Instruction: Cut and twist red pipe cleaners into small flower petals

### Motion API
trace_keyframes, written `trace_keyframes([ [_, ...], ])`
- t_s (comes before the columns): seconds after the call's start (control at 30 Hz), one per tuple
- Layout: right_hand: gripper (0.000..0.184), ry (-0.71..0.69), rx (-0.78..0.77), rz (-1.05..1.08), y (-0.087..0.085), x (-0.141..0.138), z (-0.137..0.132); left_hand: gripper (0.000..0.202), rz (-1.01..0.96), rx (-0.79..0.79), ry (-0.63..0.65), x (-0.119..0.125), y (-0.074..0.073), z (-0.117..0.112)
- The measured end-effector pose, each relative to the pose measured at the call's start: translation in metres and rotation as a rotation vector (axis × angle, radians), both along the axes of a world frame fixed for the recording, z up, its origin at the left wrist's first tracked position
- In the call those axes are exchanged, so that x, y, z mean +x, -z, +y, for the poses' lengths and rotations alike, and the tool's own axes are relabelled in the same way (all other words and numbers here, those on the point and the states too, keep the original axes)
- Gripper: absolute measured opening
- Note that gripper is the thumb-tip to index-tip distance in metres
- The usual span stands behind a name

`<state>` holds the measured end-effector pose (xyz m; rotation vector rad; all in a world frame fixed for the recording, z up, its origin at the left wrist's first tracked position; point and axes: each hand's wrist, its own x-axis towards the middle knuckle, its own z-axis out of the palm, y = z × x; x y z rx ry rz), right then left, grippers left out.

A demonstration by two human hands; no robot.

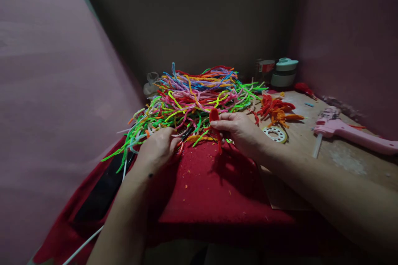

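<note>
My right hand (234, 128) is closed in a pinch on a red pipe cleaner (214, 115), bent into a loop at the top with its end hanging below the fingers. At the near edge of the pile, my left hand (160, 145) is closed around a tool with red handles (180, 148) and a dark head; whether it is scissors or pliers I cannot tell. Beyond both hands lies a large tangled pile of pipe cleaners (192, 95) in green, pink, yellow, blue and other colours. The left fingertips are partly hidden.
To the right, a board (332, 140) carries bent red and orange pipe cleaners (275, 109), a tape roll (275, 134) and a pink glue gun (351, 130). A lidded cup (284, 72) stands behind. A dark phone-like slab (101, 188) lies left on the red cloth (211, 190).
</note>
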<state>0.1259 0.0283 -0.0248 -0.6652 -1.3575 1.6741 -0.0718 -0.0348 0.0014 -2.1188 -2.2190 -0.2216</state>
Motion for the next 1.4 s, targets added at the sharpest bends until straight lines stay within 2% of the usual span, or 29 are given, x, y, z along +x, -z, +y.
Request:
trace_keyframes([
  [0.1,0.016,0.011,-0.014,0.009,-0.002,0.0,-0.002,0.033,-0.426,0.015,0.225,0.027,-0.01,0.002],
  [0.2,0.022,0.015,-0.013,0.044,-0.004,0.0,-0.003,0.03,-0.613,0.0,0.33,0.051,-0.013,0.009],
  [0.33,0.027,0.038,-0.051,0.124,-0.004,0.0,-0.001,0.023,-0.953,-0.109,0.274,0.064,-0.007,0.025],
  [0.43,0.025,0.046,-0.07,0.13,-0.003,0.001,0.0,0.027,-1.283,-0.244,0.223,0.063,-0.001,0.033],
  [0.5,0.023,0.049,-0.047,0.104,-0.003,0.001,0.002,0.028,-1.412,-0.287,0.223,0.06,0.002,0.034],
  [0.67,0.017,0.171,0.031,0.091,-0.007,0.006,0.007,0.023,-1.411,-0.341,0.211,0.054,0.006,0.031],
  [0.8,0.019,0.218,0.083,-0.008,-0.007,0.008,0.012,0.022,-1.398,-0.34,0.23,0.056,0.009,0.028],
  [0.97,0.019,0.209,0.096,-0.014,-0.005,0.006,0.012,0.025,-1.355,-0.26,0.199,0.06,0.008,0.027],
  [1.13,0.021,0.161,0.204,-0.184,-0.006,0.007,0.008,0.024,-1.273,-0.219,0.211,0.057,0.007,0.026],
  [1.27,0.02,0.259,0.293,-0.244,-0.005,0.005,0.004,0.023,-1.201,-0.148,0.151,0.059,0.007,0.026],
  [1.4,0.02,0.332,0.263,-0.206,-0.005,0.003,0.0,0.023,-1.158,-0.032,0.132,0.066,0.006,0.026],
])
